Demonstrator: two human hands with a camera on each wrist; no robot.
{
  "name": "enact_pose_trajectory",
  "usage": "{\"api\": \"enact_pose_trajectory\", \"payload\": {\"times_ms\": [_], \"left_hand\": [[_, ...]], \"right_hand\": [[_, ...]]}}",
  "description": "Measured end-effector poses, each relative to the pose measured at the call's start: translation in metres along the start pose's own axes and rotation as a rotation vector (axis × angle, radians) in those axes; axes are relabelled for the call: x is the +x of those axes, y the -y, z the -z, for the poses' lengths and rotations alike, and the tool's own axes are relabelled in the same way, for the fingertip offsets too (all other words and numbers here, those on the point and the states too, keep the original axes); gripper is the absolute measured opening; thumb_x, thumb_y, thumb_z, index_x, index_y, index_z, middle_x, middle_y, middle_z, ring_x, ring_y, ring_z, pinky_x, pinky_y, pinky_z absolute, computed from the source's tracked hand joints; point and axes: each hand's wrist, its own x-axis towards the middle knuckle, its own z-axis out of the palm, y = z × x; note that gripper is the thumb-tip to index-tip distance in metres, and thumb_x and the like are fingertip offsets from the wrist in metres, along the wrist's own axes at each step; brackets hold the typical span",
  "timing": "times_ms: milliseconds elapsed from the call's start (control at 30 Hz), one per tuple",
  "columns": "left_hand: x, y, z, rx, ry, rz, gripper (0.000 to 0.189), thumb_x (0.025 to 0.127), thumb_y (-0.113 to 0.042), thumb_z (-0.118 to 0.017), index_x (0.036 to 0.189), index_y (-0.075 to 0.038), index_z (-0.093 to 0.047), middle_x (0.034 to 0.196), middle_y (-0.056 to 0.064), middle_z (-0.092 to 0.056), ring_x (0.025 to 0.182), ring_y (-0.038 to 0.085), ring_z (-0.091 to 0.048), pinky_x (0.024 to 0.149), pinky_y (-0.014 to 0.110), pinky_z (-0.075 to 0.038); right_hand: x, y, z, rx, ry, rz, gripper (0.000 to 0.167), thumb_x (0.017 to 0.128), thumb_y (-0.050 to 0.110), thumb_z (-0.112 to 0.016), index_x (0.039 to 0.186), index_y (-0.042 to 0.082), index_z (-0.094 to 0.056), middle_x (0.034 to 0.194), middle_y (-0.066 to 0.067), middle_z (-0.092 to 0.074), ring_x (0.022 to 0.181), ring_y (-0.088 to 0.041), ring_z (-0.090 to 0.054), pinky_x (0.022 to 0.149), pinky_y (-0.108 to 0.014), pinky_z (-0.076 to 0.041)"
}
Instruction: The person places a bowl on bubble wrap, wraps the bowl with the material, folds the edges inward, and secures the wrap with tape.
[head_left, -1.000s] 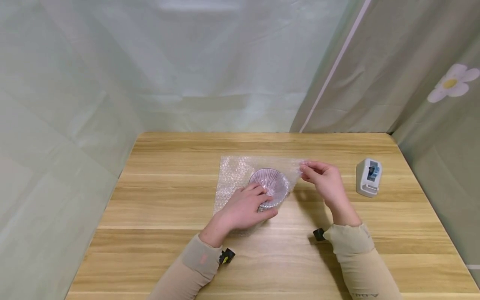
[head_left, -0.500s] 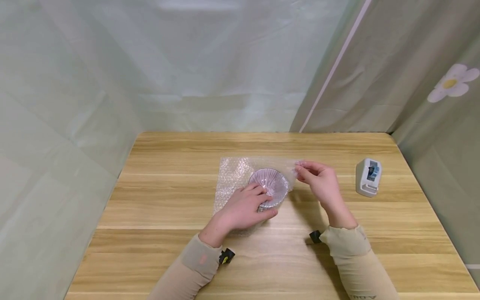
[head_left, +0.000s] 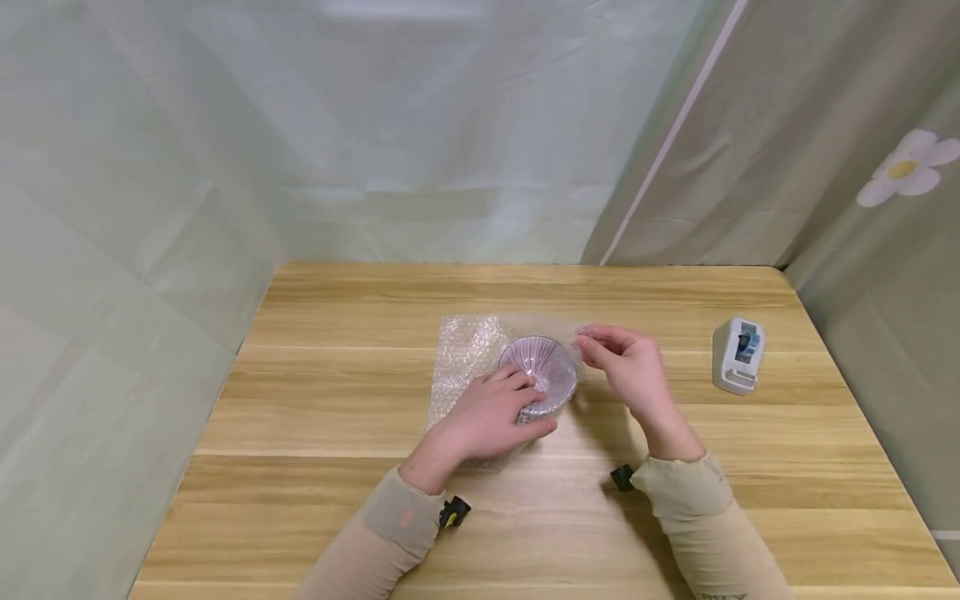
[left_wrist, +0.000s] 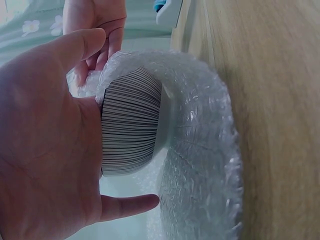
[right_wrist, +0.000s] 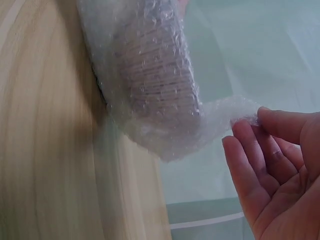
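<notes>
A small bowl (head_left: 551,375) with fine dark stripes stands on a sheet of bubble wrap (head_left: 465,350) on the table. My left hand (head_left: 487,417) rests on the bowl from the near left, fingers reaching over the rim into it and hiding part of the inside. Its little finger (left_wrist: 132,206) stretches out straight towards the wrap in the left wrist view. My right hand (head_left: 630,367) pinches the right end of the wrap between thumb and fingertips. That end curves up round the striped wall of the bowl (left_wrist: 131,122), clearly seen in the right wrist view.
A pale grey tape dispenser (head_left: 738,357) with a blue roll stands at the right of the wooden table (head_left: 337,383). Pale curtains (head_left: 450,150) hang behind the table and at both sides. Black wrist cameras (head_left: 454,512) hang beneath the sleeves.
My right hand has moved left and slightly nearer, drawing the wrap's end in towards the bowl's rim. The left hand and the bowl have stayed in place.
</notes>
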Motion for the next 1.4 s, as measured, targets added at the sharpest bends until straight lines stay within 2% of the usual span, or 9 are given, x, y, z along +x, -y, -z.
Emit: {"api": "enact_pose_trajectory", "payload": {"times_ms": [267, 533, 833, 1067, 1300, 1400], "left_hand": [[0.001, 0.0, 0.0, 0.0, -0.006, -0.009, 0.065, 0.105, -0.07, -0.045, 0.145, -0.024, -0.068, 0.152, 0.0, -0.059, 0.146, 0.023, -0.045, 0.112, 0.053, -0.048], [0.002, -0.002, 0.001, 0.02, -0.006, -0.021, 0.064, 0.104, -0.07, -0.047, 0.143, -0.024, -0.069, 0.15, 0.0, -0.06, 0.145, 0.023, -0.046, 0.109, 0.055, -0.05], [0.003, -0.002, 0.0, 0.013, -0.006, -0.013, 0.064, 0.103, -0.07, -0.05, 0.143, -0.024, -0.069, 0.151, -0.001, -0.059, 0.147, 0.024, -0.044, 0.109, 0.056, -0.05], [0.001, -0.001, 0.0, -0.004, 0.003, -0.013, 0.066, 0.103, -0.07, -0.05, 0.145, -0.022, -0.068, 0.154, -0.001, -0.057, 0.151, 0.026, -0.041, 0.112, 0.058, -0.048], [0.001, -0.001, -0.002, 0.014, 0.01, -0.008, 0.068, 0.103, -0.072, -0.049, 0.147, -0.023, -0.066, 0.158, 0.0, -0.055, 0.15, 0.026, -0.041, 0.115, 0.057, -0.045], [0.001, -0.001, -0.002, 0.025, 0.003, -0.012, 0.068, 0.103, -0.072, -0.049, 0.146, -0.023, -0.067, 0.157, 0.0, -0.055, 0.149, 0.025, -0.042, 0.115, 0.056, -0.045]], "right_hand": [[-0.005, 0.003, -0.009, -0.096, -0.01, 0.044, 0.02, 0.101, 0.013, -0.076, 0.115, -0.001, -0.081, 0.102, -0.015, -0.08, 0.085, -0.012, -0.072, 0.072, -0.024, -0.061], [-0.015, 0.001, -0.024, -0.24, -0.043, 0.164, 0.015, 0.098, 0.013, -0.08, 0.108, 0.003, -0.084, 0.1, -0.009, -0.081, 0.092, -0.019, -0.075, 0.073, -0.018, -0.058], [-0.024, -0.006, -0.038, -0.39, -0.07, 0.243, 0.01, 0.096, 0.014, -0.082, 0.104, 0.009, -0.086, 0.094, -0.003, -0.082, 0.08, -0.015, -0.074, 0.065, -0.024, -0.056], [-0.028, -0.011, -0.046, -0.512, -0.058, 0.28, 0.012, 0.097, 0.018, -0.082, 0.106, 0.012, -0.085, 0.095, -0.001, -0.081, 0.059, -0.009, -0.056, 0.053, -0.028, -0.046], [-0.029, -0.014, -0.05, -0.665, -0.065, 0.37, 0.013, 0.096, 0.019, -0.083, 0.107, 0.012, -0.086, 0.094, -0.005, -0.081, 0.077, -0.022, -0.071, 0.064, -0.041, -0.056], [-0.029, -0.014, -0.052, -0.723, -0.056, 0.41, 0.012, 0.097, 0.018, -0.082, 0.107, 0.012, -0.085, 0.092, -0.007, -0.08, 0.079, -0.026, -0.072, 0.065, -0.045, -0.058]]}}
